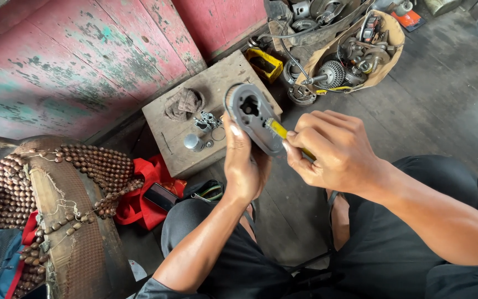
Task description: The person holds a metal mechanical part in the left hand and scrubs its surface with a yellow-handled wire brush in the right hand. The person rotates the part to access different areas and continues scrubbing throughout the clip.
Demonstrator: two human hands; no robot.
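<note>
Dark plank floor (pixel 443 94), peeling pink wall (pixel 84 61) at 10 o'clock. Wooden block surface (pixel 167 124) carrying rag (pixel 183 103) and small metal parts (pixel 206 123). Left hand (pixel 243 166) is clamping the grey metal cover (pixel 253 116) at centre; right hand (pixel 336 152), at 3 o'clock, is gripping a yellow-handled screwdriver (pixel 280 132) against it.

The wooden board (pixel 217 83) lies on the floor (pixel 443 99) ahead of the seated person. On it a rag (pixel 183 104) sits toward ten o'clock, small metal parts (pixel 207 120) at its centre, a short cylinder (pixel 193 142) at seven o'clock. Beyond the board, at one o'clock, a heap of gears and motor parts (pixel 338 61) rests on cardboard. The beaded seat cover (pixel 67 182) lies at nine o'clock, a cloth bag (pixel 145 194) between it and the person's knee.
</note>
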